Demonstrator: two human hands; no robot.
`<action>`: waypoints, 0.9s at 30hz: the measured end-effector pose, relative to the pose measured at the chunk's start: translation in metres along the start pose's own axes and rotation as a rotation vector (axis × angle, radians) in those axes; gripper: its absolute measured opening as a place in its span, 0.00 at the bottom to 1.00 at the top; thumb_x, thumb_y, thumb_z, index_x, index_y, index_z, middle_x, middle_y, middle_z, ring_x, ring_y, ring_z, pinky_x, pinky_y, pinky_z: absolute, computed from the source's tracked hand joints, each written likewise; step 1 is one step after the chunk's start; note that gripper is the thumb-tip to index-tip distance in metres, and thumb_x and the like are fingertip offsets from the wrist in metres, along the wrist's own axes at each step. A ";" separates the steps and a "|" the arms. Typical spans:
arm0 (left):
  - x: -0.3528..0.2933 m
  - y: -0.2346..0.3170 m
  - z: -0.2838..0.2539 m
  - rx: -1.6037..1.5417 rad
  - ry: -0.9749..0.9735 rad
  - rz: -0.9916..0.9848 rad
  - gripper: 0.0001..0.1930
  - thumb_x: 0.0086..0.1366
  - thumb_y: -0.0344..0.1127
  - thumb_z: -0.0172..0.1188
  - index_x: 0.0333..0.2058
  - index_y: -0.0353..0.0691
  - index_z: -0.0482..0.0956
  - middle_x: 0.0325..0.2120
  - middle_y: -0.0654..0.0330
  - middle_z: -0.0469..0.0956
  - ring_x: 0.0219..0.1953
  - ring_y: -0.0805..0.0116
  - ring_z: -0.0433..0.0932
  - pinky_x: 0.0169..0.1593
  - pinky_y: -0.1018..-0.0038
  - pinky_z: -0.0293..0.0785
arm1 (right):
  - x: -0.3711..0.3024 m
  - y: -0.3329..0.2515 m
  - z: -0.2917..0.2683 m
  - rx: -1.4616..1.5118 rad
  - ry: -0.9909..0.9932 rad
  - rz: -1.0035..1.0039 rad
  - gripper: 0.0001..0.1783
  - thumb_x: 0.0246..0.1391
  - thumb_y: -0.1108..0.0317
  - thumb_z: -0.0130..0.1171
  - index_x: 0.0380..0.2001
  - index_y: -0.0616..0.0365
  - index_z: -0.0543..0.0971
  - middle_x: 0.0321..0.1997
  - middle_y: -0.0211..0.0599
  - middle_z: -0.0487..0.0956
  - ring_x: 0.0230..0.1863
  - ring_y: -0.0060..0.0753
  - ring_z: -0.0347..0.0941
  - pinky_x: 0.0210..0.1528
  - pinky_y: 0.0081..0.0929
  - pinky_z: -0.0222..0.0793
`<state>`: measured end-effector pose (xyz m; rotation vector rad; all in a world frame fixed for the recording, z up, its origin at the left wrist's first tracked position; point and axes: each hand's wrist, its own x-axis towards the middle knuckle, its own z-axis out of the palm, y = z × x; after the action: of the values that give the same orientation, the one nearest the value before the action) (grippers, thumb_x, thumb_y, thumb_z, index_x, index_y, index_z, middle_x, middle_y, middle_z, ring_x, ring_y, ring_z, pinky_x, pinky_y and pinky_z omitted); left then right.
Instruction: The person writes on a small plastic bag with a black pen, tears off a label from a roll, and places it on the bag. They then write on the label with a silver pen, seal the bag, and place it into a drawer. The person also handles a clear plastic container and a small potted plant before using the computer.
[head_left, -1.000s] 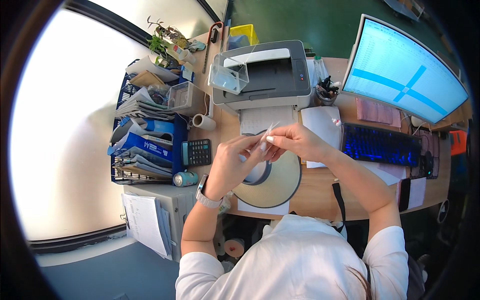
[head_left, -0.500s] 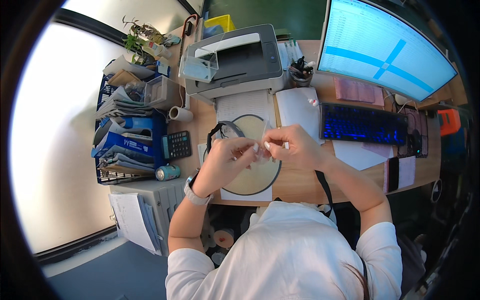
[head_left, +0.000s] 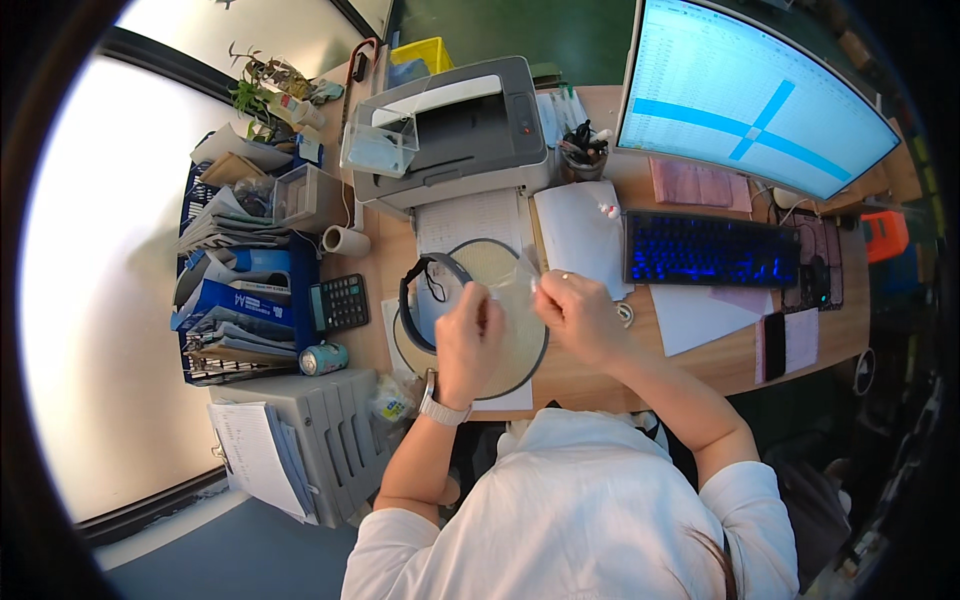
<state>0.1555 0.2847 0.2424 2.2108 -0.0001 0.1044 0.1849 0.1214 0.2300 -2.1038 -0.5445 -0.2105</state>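
A small clear plastic bag (head_left: pixel 514 288) is stretched between my hands above a round beige disc (head_left: pixel 500 372) with a dark rim. My left hand (head_left: pixel 470 338), with a pale watch on its wrist, is curled closed at the bag's left side. My right hand (head_left: pixel 580 312) is closed on the bag's right edge. What the bag holds, if anything, cannot be made out. A dark curved band (head_left: pixel 405 310) with a thin strap stands on the disc, just left of my left hand.
Beyond my hands stands a grey printer (head_left: pixel 460 130). To the right are a lit keyboard (head_left: pixel 710 250), a monitor (head_left: pixel 760 100) and a phone (head_left: pixel 774 347). A calculator (head_left: pixel 340 303), a can (head_left: pixel 324 358) and a blue file rack (head_left: pixel 307 270) sit left. A small pale coil (head_left: pixel 625 315) lies beside my right hand.
My hands have drawn apart from their close pinch, the left lowering and curling further closed. The clear bag now spans the gap. The view has shifted slightly.
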 end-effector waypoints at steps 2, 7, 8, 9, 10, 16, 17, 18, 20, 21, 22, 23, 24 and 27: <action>-0.001 -0.003 -0.001 0.094 0.058 0.039 0.07 0.54 0.23 0.56 0.23 0.35 0.66 0.16 0.57 0.71 0.15 0.67 0.69 0.21 0.75 0.66 | 0.004 0.000 0.001 -0.037 -0.026 -0.035 0.09 0.45 0.73 0.54 0.17 0.59 0.67 0.14 0.40 0.70 0.19 0.39 0.71 0.21 0.31 0.65; 0.004 -0.007 -0.001 0.251 0.256 0.291 0.07 0.43 0.19 0.57 0.19 0.33 0.67 0.33 0.55 0.74 0.33 0.59 0.70 0.37 0.69 0.68 | 0.027 -0.001 0.005 -0.235 -0.101 0.003 0.08 0.40 0.74 0.55 0.21 0.59 0.65 0.15 0.39 0.70 0.20 0.41 0.71 0.21 0.32 0.66; 0.005 -0.007 -0.003 0.242 0.310 0.338 0.07 0.42 0.18 0.57 0.18 0.34 0.68 0.36 0.54 0.74 0.37 0.57 0.70 0.41 0.67 0.67 | 0.032 -0.002 0.007 -0.225 -0.088 0.014 0.09 0.39 0.75 0.55 0.22 0.59 0.64 0.15 0.40 0.70 0.19 0.41 0.71 0.21 0.32 0.65; 0.006 -0.011 -0.003 0.072 0.291 0.340 0.13 0.42 0.23 0.61 0.26 0.35 0.66 0.41 0.53 0.71 0.43 0.55 0.67 0.46 0.65 0.64 | 0.036 -0.004 0.009 -0.215 -0.074 0.025 0.10 0.38 0.75 0.55 0.23 0.59 0.64 0.16 0.40 0.70 0.19 0.41 0.71 0.21 0.32 0.65; 0.007 -0.017 0.000 -0.098 0.271 0.341 0.21 0.42 0.27 0.64 0.34 0.36 0.64 0.46 0.52 0.67 0.48 0.53 0.64 0.51 0.63 0.60 | 0.039 -0.006 0.007 -0.068 -0.133 0.088 0.10 0.38 0.75 0.55 0.24 0.59 0.64 0.16 0.40 0.70 0.19 0.42 0.71 0.21 0.32 0.64; 0.018 -0.054 0.003 -0.346 -0.065 0.291 0.63 0.37 0.43 0.76 0.64 0.41 0.36 0.59 0.50 0.55 0.63 0.53 0.53 0.64 0.57 0.44 | 0.066 -0.022 0.009 0.370 -0.450 0.237 0.12 0.39 0.74 0.55 0.27 0.59 0.62 0.16 0.41 0.68 0.19 0.43 0.69 0.23 0.33 0.62; 0.017 -0.048 0.006 -0.414 -0.008 0.241 0.54 0.40 0.38 0.74 0.62 0.38 0.46 0.54 0.52 0.62 0.56 0.60 0.62 0.60 0.62 0.56 | 0.071 -0.023 0.011 0.373 -0.469 0.244 0.13 0.39 0.73 0.55 0.27 0.59 0.62 0.16 0.41 0.68 0.19 0.42 0.68 0.23 0.33 0.62; 0.019 -0.053 0.005 -0.467 -0.039 0.189 0.50 0.41 0.36 0.73 0.60 0.37 0.50 0.51 0.53 0.65 0.53 0.63 0.65 0.57 0.65 0.59 | 0.076 -0.024 0.013 0.375 -0.490 0.249 0.13 0.39 0.73 0.55 0.28 0.59 0.62 0.16 0.40 0.68 0.19 0.42 0.68 0.24 0.34 0.62; 0.022 -0.070 0.007 -0.573 -0.100 0.088 0.42 0.43 0.32 0.69 0.57 0.35 0.58 0.45 0.56 0.70 0.46 0.69 0.70 0.51 0.71 0.66 | 0.085 -0.020 0.017 0.308 -0.472 0.250 0.12 0.40 0.74 0.53 0.28 0.59 0.62 0.15 0.34 0.64 0.18 0.29 0.61 0.23 0.27 0.58; 0.022 -0.075 0.007 -0.540 -0.007 0.092 0.31 0.45 0.27 0.64 0.51 0.34 0.66 0.37 0.60 0.74 0.35 0.78 0.71 0.38 0.80 0.69 | 0.090 -0.017 0.019 0.275 -0.462 0.249 0.12 0.40 0.75 0.52 0.28 0.59 0.61 0.14 0.31 0.62 0.18 0.23 0.58 0.23 0.24 0.55; 0.022 -0.078 0.004 -0.520 -0.021 0.055 0.30 0.46 0.26 0.64 0.51 0.34 0.66 0.37 0.61 0.74 0.34 0.78 0.71 0.37 0.81 0.69 | 0.095 -0.012 0.021 0.310 -0.479 0.275 0.12 0.41 0.75 0.53 0.29 0.59 0.62 0.14 0.30 0.62 0.18 0.22 0.58 0.23 0.23 0.55; 0.024 -0.072 -0.006 -0.493 -0.033 0.016 0.29 0.46 0.26 0.63 0.51 0.34 0.67 0.36 0.61 0.74 0.33 0.79 0.71 0.35 0.82 0.69 | 0.100 -0.008 0.026 0.353 -0.497 0.298 0.12 0.42 0.75 0.53 0.30 0.59 0.62 0.14 0.29 0.62 0.18 0.21 0.58 0.23 0.22 0.55; 0.027 -0.071 -0.014 -0.465 -0.044 -0.025 0.29 0.47 0.25 0.63 0.50 0.35 0.67 0.36 0.61 0.74 0.32 0.79 0.71 0.34 0.83 0.69 | 0.104 -0.003 0.029 0.396 -0.516 0.321 0.12 0.42 0.74 0.54 0.30 0.59 0.63 0.13 0.28 0.62 0.18 0.20 0.59 0.23 0.21 0.55; 0.038 -0.090 -0.047 -0.327 0.025 0.017 0.31 0.49 0.21 0.61 0.55 0.36 0.65 0.41 0.58 0.75 0.34 0.77 0.75 0.35 0.81 0.73 | 0.108 0.004 0.030 0.685 -0.510 0.478 0.10 0.51 0.72 0.53 0.36 0.57 0.66 0.17 0.24 0.66 0.19 0.16 0.61 0.24 0.17 0.57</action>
<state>0.1935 0.3777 0.2013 1.8834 -0.0208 0.1314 0.2811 0.1765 0.2478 -1.5307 -0.3174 0.7091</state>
